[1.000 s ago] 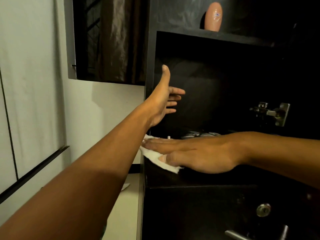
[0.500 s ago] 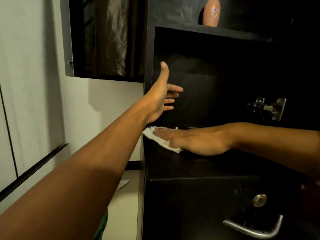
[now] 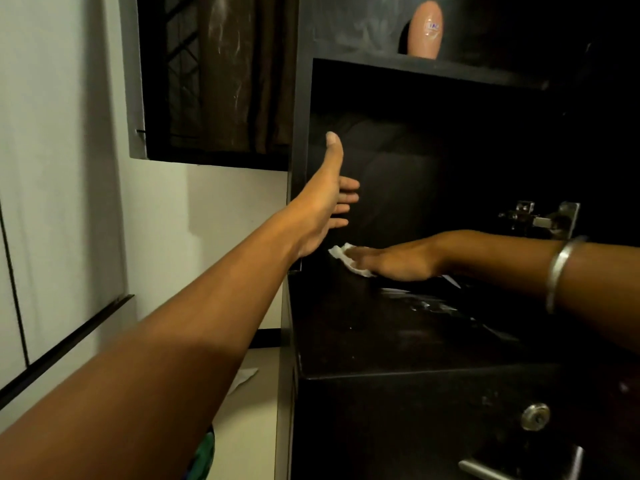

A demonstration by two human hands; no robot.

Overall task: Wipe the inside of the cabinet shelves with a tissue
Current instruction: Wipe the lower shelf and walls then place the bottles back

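White and crumpled, the tissue (image 3: 348,259) sits deep on the dark cabinet shelf (image 3: 363,334), close to the shelf's left wall, and the right hand (image 3: 398,261) lies flat on top of it. No pinch there: the fingers stretch out straight and together, palm down, pressing the paper against the wood, with only a ragged edge showing beyond the fingertips. A metal bangle (image 3: 562,271) rides the right forearm, back towards the shelf's front.

That tissue looks feather-light, soft and quick to tear or bunch, so I'd judge a broad flat press over its middle suits it best; dragging it by a corner would likely shred it.

Above the tissue, the left hand (image 3: 329,199) hovers at the shelf's left wall, fingers spread and relaxed, thumb pointing up, holding nothing; whether it touches the wall, I can't tell.

Right of the tissue, a metal hinge (image 3: 540,220) sticks out of the cabinet's side. On the shelf above stands a peach bottle (image 3: 425,29). Below the shelf's front edge, a door with a round lock (image 3: 535,416) and a handle (image 3: 485,469).
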